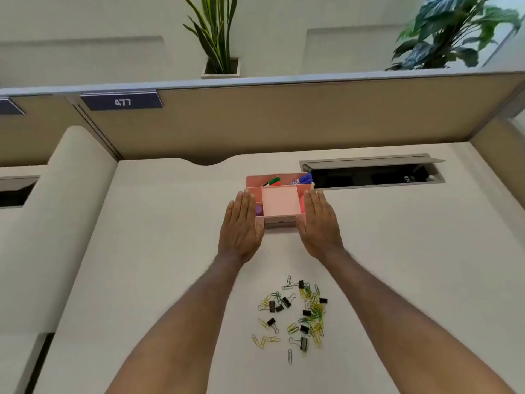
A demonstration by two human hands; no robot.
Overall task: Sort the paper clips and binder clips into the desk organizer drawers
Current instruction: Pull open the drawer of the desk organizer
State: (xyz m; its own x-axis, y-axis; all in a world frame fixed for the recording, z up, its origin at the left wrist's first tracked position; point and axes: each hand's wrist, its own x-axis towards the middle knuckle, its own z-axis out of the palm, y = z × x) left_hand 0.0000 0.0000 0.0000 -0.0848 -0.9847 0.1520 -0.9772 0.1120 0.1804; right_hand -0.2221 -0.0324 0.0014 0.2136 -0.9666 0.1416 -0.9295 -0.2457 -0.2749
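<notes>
A pink desk organizer (279,201) stands on the white desk, with an empty square compartment in its middle and markers in its back section. My left hand (241,226) lies flat against its left side with straight fingers. Against the right side my right hand (318,223) presses the same way. Closer to me lies a loose pile of yellow, green and silver paper clips (311,311) mixed with several black binder clips (272,322). A drawer front (279,224) shows at the organizer's near face, shut.
An open cable hatch (372,174) is sunk into the desk right behind the organizer. A beige partition (284,118) with a label reading 477 closes the back. Another hatch (17,191) sits on the neighbouring desk at the left. Plants stand above the partition.
</notes>
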